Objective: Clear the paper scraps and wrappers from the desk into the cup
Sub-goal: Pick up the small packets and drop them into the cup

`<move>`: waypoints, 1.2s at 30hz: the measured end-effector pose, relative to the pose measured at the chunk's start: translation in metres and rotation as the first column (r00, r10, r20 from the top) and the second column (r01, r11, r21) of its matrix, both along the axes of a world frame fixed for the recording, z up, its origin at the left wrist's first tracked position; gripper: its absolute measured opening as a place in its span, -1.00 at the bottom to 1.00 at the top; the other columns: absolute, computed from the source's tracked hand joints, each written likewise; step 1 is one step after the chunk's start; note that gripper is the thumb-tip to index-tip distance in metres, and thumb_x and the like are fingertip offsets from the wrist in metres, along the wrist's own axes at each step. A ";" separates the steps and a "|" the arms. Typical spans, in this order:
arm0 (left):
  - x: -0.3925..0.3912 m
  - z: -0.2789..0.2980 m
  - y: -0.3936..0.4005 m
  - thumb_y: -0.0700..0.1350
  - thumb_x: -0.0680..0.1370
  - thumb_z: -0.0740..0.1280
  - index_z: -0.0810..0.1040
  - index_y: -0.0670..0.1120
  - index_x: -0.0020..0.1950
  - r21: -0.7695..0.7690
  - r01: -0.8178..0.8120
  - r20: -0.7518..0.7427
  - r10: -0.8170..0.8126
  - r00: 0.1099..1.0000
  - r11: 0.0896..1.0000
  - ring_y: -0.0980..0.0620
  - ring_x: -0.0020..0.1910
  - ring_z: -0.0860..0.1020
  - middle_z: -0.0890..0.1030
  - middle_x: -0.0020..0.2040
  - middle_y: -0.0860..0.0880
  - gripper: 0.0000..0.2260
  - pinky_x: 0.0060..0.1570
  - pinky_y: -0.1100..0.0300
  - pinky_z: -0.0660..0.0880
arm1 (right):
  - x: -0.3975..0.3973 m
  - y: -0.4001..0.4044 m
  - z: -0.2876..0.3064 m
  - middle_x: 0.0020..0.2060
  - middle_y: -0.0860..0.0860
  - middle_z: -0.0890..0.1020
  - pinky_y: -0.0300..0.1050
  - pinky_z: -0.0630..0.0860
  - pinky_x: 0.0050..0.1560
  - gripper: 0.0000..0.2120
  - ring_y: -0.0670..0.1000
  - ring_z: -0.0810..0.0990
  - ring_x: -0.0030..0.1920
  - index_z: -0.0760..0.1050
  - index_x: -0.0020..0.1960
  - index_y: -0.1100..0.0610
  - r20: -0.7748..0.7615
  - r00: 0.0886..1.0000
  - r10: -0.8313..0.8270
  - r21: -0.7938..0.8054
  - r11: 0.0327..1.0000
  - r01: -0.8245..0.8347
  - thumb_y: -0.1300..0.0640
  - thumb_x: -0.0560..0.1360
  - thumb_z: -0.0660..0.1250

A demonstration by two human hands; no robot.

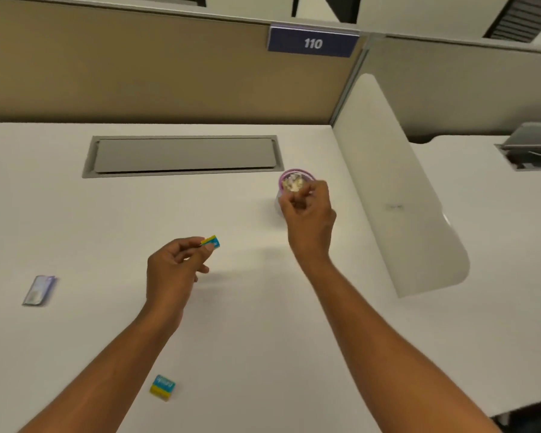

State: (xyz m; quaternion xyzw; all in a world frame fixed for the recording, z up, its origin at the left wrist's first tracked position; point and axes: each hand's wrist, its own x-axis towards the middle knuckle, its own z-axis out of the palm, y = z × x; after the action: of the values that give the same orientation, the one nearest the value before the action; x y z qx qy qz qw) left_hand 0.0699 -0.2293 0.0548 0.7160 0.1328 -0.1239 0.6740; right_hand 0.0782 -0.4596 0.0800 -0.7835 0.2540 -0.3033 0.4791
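Two wrappers remain on the worktop while my left hand pinches a blue-yellow wrapper and my right hand pinches scraps over the cup, so I should release squarely above its rim.

We see the cup standing right of the cable hatch on the desk. One wrapper lies far left. Another wrapper lies nearest us.

Even, soft overhead light, faint shadows on the desk, slight blur, wide-angle edge bending.
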 end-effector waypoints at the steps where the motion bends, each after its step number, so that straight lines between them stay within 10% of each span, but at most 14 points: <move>1: 0.005 0.002 -0.012 -0.04 0.51 0.56 0.72 0.02 0.03 0.002 0.016 0.017 -0.016 1.000 1.000 0.10 -0.35 0.64 0.78 -0.10 0.05 -0.88 -0.22 0.10 0.48 | 0.008 -0.016 0.004 -0.29 -0.08 0.68 -0.32 0.54 -0.24 -0.69 -0.16 0.65 -0.26 0.34 -0.07 -0.07 -0.025 0.999 0.022 -0.015 1.000 -0.023 0.14 0.46 0.48; 7: 0.036 0.012 -0.071 0.01 0.51 0.56 0.72 0.03 0.01 0.053 0.081 0.113 -0.086 0.990 0.995 0.14 -0.33 0.62 0.77 -0.10 0.04 -0.87 -0.23 0.16 0.48 | 0.043 -0.076 0.004 -0.09 0.01 0.71 0.02 0.64 -0.05 -0.90 0.00 0.67 -0.03 0.56 0.01 0.08 -0.267 0.935 0.232 -0.046 0.966 -0.253 0.23 0.53 0.38; 13: 0.064 0.021 -0.103 0.08 0.51 0.55 0.74 0.06 0.01 0.248 0.123 0.284 -0.193 0.939 0.961 0.22 -0.24 0.53 0.73 -0.10 0.16 -0.85 -0.24 0.47 0.43 | 0.038 -0.099 0.000 -0.13 -0.12 0.71 -0.22 0.59 -0.08 -0.96 -0.11 0.67 -0.09 0.60 -0.01 0.05 -0.039 0.997 0.066 0.044 0.997 -0.064 0.13 0.56 0.37; 17: 0.085 0.032 -0.131 0.05 0.54 0.53 0.72 0.05 0.08 0.378 0.173 0.414 -0.333 0.847 0.910 0.15 -0.18 0.55 0.70 -0.12 0.12 -0.84 -0.19 0.34 0.47 | 0.010 -0.089 -0.021 -0.11 -0.10 0.68 -0.12 0.59 -0.08 -0.91 -0.01 0.65 -0.11 0.56 0.01 0.01 0.023 0.997 -0.067 0.128 0.990 0.064 0.16 0.58 0.32; 24: 0.115 0.026 -0.181 0.04 0.58 0.48 0.65 0.04 0.09 0.684 0.224 0.422 -0.628 0.654 0.694 0.06 0.06 0.44 0.73 -0.03 0.08 -0.86 0.01 0.05 0.43 | -0.047 -0.051 -0.084 0.00 -0.08 0.66 -0.12 0.60 0.05 -0.80 -0.11 0.61 -0.02 0.59 0.11 0.08 -0.212 0.965 0.156 -0.023 0.986 -0.165 0.27 0.57 0.27; 31: 0.127 0.009 -0.196 0.10 0.58 0.48 0.76 -0.01 0.15 0.882 0.144 0.251 -0.708 0.660 0.448 -0.08 0.17 0.42 0.53 0.10 -0.06 -0.75 0.00 0.07 0.28 | -0.071 -0.037 -0.111 0.26 0.07 0.63 0.04 0.45 0.40 -0.75 0.10 0.55 0.32 0.65 0.19 0.16 -0.360 0.894 0.269 -0.298 0.874 -0.383 0.28 0.55 0.33; 36: 0.130 0.019 -0.193 0.10 0.57 0.49 0.76 -0.02 0.13 0.811 0.149 0.309 -0.631 0.712 0.566 0.00 0.06 0.40 0.39 -0.02 0.01 -0.75 -0.01 0.07 0.34 | -0.074 -0.031 -0.115 0.54 0.01 0.40 0.07 0.15 0.61 -0.61 0.07 0.28 0.58 0.49 0.47 0.06 -0.515 0.808 0.286 -0.390 0.761 -0.518 0.09 0.67 0.19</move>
State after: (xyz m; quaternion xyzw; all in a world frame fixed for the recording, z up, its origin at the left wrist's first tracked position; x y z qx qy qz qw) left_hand 0.2001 -0.4224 0.0736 0.9359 -0.2086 0.0065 0.2838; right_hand 0.0040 -0.4905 -0.0345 -0.9648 0.0827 -0.0683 0.2402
